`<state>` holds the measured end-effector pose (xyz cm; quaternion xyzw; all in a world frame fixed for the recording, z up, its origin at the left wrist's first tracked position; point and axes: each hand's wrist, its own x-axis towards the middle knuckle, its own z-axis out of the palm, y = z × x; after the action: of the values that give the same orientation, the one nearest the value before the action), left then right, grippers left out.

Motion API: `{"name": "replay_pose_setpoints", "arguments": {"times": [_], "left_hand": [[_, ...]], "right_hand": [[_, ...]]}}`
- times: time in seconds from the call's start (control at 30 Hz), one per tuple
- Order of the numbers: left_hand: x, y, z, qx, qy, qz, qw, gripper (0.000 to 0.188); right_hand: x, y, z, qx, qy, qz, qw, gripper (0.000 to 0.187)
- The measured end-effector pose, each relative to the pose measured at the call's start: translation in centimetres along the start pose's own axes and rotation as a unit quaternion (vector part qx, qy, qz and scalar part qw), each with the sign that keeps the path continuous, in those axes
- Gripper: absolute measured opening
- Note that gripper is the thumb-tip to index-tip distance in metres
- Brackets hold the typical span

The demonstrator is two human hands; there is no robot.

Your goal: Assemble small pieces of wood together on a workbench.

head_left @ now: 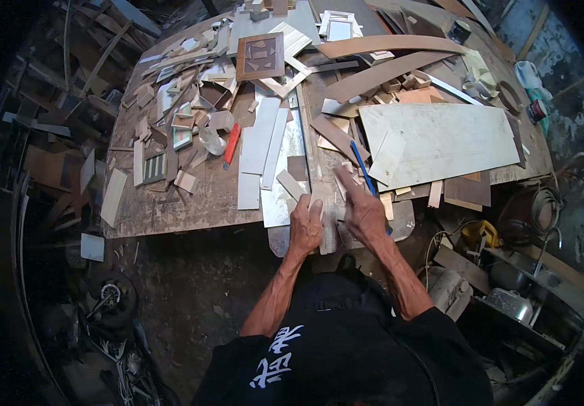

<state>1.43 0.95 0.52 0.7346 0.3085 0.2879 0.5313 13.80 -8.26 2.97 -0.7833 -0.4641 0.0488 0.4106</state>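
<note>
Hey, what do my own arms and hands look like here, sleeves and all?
Your left hand and right hand are ungloved, with nothing visible on the wrists. Bare forearms run into short black sleeves; the black shirt has white lettering.

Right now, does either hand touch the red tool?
No: the red tool lies on the table, clear of the left hand and right hand.

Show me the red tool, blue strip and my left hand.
Red tool (231, 145): head view, middle of its body.
Blue strip (363, 167): head view, middle of its length.
Left hand (306, 229): head view, its middle.
</note>
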Motion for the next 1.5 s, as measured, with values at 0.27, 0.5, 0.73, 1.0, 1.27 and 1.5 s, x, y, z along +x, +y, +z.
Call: {"name": "replay_pose_setpoints", "arguments": {"times": [0.27,0.5,0.73,1.0,1.27,1.5], "left_hand": [[-0.3,-1.1,-0.1,-0.091,-0.038,-0.09,0.991,0.016],[-0.5,-0.3,-0.5,0.143,-0.055,0.112,0.982,0.008],[0.5,-0.6,0.0,-0.083,-0.042,-0.057,0.994,0.027],[0.8,0.2,0.1,-0.353,-0.069,-0.266,0.894,0.039],[1.1,-0.6,0.2,-0.173,-0.06,-0.17,0.968,0.033],[1.2,1.1,0.4,-0.302,0.053,-0.215,0.927,0.043]], "right_hand": [[-0.5,1.6,-1.0,0.042,-0.125,0.154,0.979,0.056],[0.1,0.3,-2.6,0.056,-0.219,0.125,0.966,0.051],[-2.4,5.2,-1.2,0.265,-0.12,0.165,0.942,0.058],[-3.7,3.7,-0.5,0.395,-0.045,0.158,0.904,0.055],[-3.5,2.2,-1.4,0.375,-0.059,0.155,0.912,0.054],[-3.9,-1.1,-0.8,0.181,-0.116,-0.007,0.976,0.063]]}}
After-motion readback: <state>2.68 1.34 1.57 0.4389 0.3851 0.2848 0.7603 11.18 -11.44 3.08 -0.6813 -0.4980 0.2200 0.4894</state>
